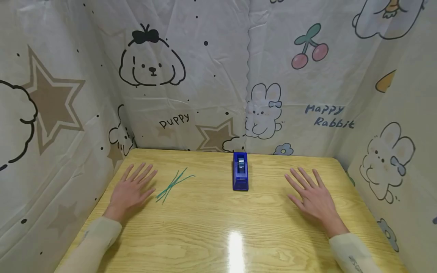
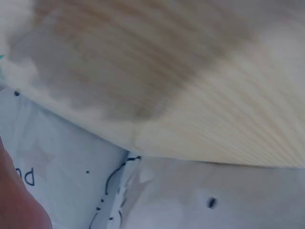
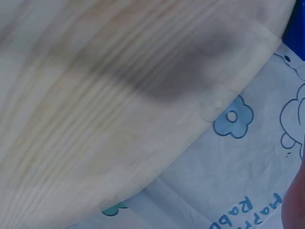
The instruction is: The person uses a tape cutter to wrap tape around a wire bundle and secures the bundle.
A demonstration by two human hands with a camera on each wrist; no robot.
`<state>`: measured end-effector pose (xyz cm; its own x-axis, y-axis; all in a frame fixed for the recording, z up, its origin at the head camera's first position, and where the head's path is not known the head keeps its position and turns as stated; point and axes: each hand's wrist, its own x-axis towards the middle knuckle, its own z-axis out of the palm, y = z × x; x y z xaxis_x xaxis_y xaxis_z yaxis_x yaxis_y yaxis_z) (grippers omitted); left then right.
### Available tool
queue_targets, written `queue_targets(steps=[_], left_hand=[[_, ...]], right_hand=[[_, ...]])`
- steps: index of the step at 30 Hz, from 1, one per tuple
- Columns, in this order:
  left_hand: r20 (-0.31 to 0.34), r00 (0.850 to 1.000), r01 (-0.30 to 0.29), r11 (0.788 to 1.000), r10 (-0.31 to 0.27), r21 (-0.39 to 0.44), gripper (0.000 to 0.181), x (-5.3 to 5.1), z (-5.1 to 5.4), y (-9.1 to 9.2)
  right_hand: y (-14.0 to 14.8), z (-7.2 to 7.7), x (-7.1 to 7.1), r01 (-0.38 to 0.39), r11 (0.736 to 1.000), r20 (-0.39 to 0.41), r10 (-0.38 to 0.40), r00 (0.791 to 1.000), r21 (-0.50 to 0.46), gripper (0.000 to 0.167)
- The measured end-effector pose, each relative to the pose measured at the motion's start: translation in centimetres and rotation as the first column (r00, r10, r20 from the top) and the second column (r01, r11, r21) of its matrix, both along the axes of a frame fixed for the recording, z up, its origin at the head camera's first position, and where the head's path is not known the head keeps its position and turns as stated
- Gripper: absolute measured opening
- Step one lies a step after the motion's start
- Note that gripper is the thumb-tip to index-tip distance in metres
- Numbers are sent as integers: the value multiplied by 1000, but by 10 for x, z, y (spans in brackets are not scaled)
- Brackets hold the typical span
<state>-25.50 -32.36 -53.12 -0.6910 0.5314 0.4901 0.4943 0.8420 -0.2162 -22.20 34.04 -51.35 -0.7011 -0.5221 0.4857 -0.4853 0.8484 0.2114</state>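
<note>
My left hand (image 1: 129,194) is over the left side of the table with its fingers straight and spread, holding nothing. Just right of it lies a small loose bunch of thin green strands (image 1: 172,185), crossing one another. A blue tape dispenser (image 1: 240,182) with a roll of tape in it stands near the table's back edge, between the hands. Over the right side, my right hand (image 1: 312,197) has its fingers spread and straight, with nothing in it. In the right wrist view a blue corner of the tape dispenser (image 3: 296,33) shows at the upper right.
The wooden table (image 1: 191,227) has a bright light reflection near its front. White patterned cloth (image 1: 211,76) hangs along the back and both sides, printed with puppies, rabbits, stars and cherries. It comes close to the table's back edge.
</note>
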Motion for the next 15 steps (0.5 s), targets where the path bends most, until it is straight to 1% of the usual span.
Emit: queue_targets(steps=[2, 5, 8, 9, 10, 12, 13, 15], left_hand=[[23, 1000, -20, 1000, 20, 18, 67, -3, 2, 9], [85, 995, -65, 996, 60, 61, 69, -7, 5, 28], [159, 984, -104, 987, 84, 122, 71, -12, 10, 51], [187, 979, -116, 982, 87, 148, 71, -13, 11, 60], [217, 973, -124, 976, 84, 178, 72, -15, 13, 68], [266, 961, -138, 963, 74, 232, 72, -20, 15, 86], [289, 955, -140, 955, 61, 261, 72, -23, 16, 94], [350, 936, -145, 933, 22, 329, 72, -28, 18, 112]], right_hand=[[-4, 2, -1, -1, 1000, -8, 1, 1000, -6, 74], [-11, 5, -2, 17, 999, -6, -17, 1000, -28, 75], [-22, 9, -2, 37, 994, 24, -35, 999, -104, 74], [-26, 10, -2, 42, 989, 43, -37, 998, -143, 70], [-31, 12, -2, 50, 980, 71, -37, 997, -192, 66], [-42, 15, -3, 72, 951, 138, -32, 990, -302, 58], [-48, 17, -3, 92, 929, 180, -29, 983, -358, 56], [-59, 20, -4, 130, 874, 260, -5, 966, -469, 52]])
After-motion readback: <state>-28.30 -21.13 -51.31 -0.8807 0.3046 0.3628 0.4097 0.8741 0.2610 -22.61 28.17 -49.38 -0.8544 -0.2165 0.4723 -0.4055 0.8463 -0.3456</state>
